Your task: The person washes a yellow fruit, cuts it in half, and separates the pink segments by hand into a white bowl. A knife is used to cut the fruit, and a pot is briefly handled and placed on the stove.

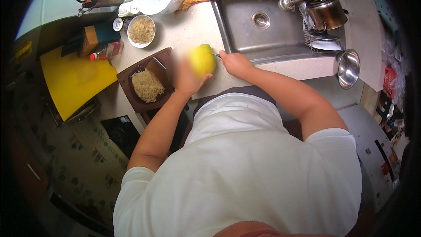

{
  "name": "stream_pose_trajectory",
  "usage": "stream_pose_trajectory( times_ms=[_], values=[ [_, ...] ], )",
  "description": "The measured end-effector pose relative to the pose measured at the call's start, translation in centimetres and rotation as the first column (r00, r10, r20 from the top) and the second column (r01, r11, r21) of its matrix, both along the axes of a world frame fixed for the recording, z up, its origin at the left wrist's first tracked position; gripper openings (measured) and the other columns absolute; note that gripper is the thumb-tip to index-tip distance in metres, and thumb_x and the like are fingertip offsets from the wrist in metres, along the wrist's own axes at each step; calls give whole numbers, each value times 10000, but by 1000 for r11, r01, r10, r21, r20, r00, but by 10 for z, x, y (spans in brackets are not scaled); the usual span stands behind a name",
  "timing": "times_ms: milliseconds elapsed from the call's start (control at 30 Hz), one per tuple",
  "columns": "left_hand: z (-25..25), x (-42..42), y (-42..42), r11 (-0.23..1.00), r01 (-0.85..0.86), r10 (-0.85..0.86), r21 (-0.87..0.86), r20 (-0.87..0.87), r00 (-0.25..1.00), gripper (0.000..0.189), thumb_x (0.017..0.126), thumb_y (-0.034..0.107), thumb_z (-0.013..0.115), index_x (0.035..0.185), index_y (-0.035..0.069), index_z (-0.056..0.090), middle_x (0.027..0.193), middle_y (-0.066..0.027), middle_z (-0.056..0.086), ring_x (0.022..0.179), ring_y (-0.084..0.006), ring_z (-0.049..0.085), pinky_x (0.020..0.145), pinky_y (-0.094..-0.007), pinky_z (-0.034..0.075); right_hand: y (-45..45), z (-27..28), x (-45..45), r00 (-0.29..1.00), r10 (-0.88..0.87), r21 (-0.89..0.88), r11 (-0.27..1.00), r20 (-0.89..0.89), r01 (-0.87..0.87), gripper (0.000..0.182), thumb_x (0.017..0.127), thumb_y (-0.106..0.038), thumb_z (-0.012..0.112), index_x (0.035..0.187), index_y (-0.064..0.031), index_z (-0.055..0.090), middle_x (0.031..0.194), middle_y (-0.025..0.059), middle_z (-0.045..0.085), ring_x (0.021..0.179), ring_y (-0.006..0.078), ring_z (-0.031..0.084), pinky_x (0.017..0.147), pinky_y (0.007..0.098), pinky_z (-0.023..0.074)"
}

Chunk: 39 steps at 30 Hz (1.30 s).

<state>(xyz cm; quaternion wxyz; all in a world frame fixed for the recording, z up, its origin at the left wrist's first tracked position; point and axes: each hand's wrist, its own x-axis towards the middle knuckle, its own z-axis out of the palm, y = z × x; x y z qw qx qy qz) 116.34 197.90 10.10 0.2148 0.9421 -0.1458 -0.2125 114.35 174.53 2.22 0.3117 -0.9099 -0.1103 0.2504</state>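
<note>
A yellow pomelo-like fruit (204,62) rests against my left hand (189,79), whose fingers curl around its left and lower sides; a blur hides part of that hand. In my right hand (237,64) is a small knife (216,54) with a blue-green handle. Its thin blade meets the right side of the fruit, and I cannot tell how deep it goes. Left of the fruit lies a brown cutting board (126,75) bearing a heap of pale chopped food (147,85) and a broad-bladed cleaver (157,69), partly hidden by the blur.
Behind the board stands a white bowl of chopped food (141,31), near a knife block (88,41). A yellow board (77,79) lies far left. The steel sink (263,39) is right of the fruit, with a pot (327,12) beyond; a metal bowl (348,69) tilts at the counter edge.
</note>
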Motion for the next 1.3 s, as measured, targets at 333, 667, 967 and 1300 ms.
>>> stream_pose_trajectory(
  times_ms=[333,667,967,1300],
  values=[
    [15,8,-3,998,-53,49,-25,-157,986,1174,729,441,939,1539,-78,266,1378,-317,451,1309,-473,484,1116,-498,429,-1,-13,0,999,8,-16,1000,37,-7,108,983,-106,484,1077,-54,493,785,225,710,759,442,715,648,566,550],
    [23,24,6,979,-167,118,-120,-338,934,1145,727,412,945,1538,-66,292,1452,-313,440,1369,-443,467,1160,-478,398,11,-12,17,998,23,-17,1000,55,-22,103,997,-132,477,1066,-56,491,763,220,702,735,442,712,637,567,550],
    [23,27,8,974,-178,119,-139,-350,929,1101,734,383,941,1533,-47,318,1456,-282,462,1382,-428,458,1166,-479,388,5,-24,21,998,46,3,999,41,-47,115,991,-130,476,1075,-56,501,799,222,714,768,444,715,652,567,551],
    [-23,7,42,975,-156,127,-160,-177,976,1077,734,360,940,1535,6,313,1486,-263,417,1394,-419,449,1164,-483,403,23,-28,41,995,89,-37,995,44,-87,139,983,-127,474,1087,-55,530,849,231,733,817,429,730,707,554,567]
  ],
)
